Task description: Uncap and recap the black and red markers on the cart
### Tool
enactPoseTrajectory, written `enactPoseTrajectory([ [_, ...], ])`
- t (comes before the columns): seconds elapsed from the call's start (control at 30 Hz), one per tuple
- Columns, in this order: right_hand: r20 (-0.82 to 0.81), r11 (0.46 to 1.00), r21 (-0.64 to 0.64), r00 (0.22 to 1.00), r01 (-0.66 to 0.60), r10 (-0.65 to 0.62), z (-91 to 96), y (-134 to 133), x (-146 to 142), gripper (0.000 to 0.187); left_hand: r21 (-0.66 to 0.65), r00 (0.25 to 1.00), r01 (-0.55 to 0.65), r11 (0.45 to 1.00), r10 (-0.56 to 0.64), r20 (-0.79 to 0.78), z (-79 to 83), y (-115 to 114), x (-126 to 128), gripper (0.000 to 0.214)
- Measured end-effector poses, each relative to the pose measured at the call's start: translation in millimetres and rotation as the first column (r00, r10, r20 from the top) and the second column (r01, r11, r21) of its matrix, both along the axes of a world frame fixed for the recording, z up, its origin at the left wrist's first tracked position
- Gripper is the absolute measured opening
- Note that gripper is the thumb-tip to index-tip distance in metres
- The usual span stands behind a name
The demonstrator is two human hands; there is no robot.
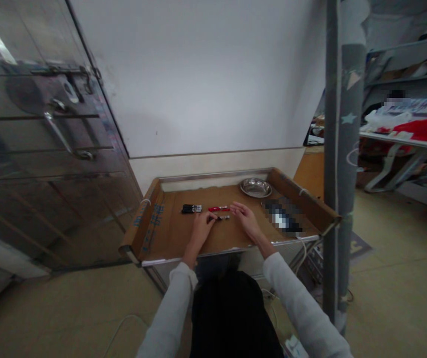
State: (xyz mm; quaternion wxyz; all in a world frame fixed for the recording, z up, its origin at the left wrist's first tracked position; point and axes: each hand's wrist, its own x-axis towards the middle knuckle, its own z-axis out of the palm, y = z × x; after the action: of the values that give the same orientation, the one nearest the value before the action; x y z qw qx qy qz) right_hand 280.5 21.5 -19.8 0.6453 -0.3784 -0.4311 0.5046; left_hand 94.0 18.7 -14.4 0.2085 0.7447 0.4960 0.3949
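Observation:
My left hand (203, 223) rests low over the cardboard-lined table with thumb and fingers pinched at the near end of a small black stick with a silver end (224, 218). My right hand (246, 220) is to the right of it, fingers stretched out and apart from the stick. Just beyond both hands lies a red stick-like piece with silver parts (218, 209), its right end close to my right fingertips. Left of that, several black sticks with silver ends (191, 209) lie side by side in a bundle. Their exact kind is too small to make out.
The table (172, 233) has raised cardboard sides. A round shiny metal dish (256, 188) stands at its back right, and a dark blurred-out object (282, 216) lies at the right. A grey pole (342, 149) rises beside the table; a metal door (45, 149) is at the left.

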Motion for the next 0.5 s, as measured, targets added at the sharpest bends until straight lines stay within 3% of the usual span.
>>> enactPoseTrajectory([
  [0.07, 0.208, 0.994, 0.105, 0.978, -0.002, -0.02, -1.0, 1.8, -6.0, 0.029, 0.098, 0.99, -0.033, 0.995, 0.045, -0.13, 1.8, 3.1, 8.8, 0.012],
  [0.13, 0.394, 0.974, 0.198, 0.919, -0.108, 0.022, -0.6, 2.3, -12.6, 0.034, 0.163, 0.977, -0.063, 0.985, 0.095, -0.193, 2.8, 5.5, 12.7, 0.015],
  [0.27, 0.698, 0.92, 0.266, 0.716, -0.288, 0.022, 1.5, -1.0, -15.7, 0.044, 0.211, 0.969, -0.081, 0.974, 0.127, -0.213, -0.4, 4.0, 9.0, 0.024],
  [0.4, 0.805, 0.909, 0.354, 0.567, -0.219, -0.176, -1.5, -5.0, -2.8, 0.03, 0.196, 0.982, 0.034, 0.98, 0.004, -0.19, -6.7, -0.3, 5.2, 0.024],
  [0.5, 0.874, 0.926, 0.353, 0.4, -0.135, -0.275, -6.4, -5.5, 6.8, 0.017, 0.161, 0.978, 0.096, 0.982, -0.063, -0.199, -9.4, -0.4, 7.0, 0.015],
])
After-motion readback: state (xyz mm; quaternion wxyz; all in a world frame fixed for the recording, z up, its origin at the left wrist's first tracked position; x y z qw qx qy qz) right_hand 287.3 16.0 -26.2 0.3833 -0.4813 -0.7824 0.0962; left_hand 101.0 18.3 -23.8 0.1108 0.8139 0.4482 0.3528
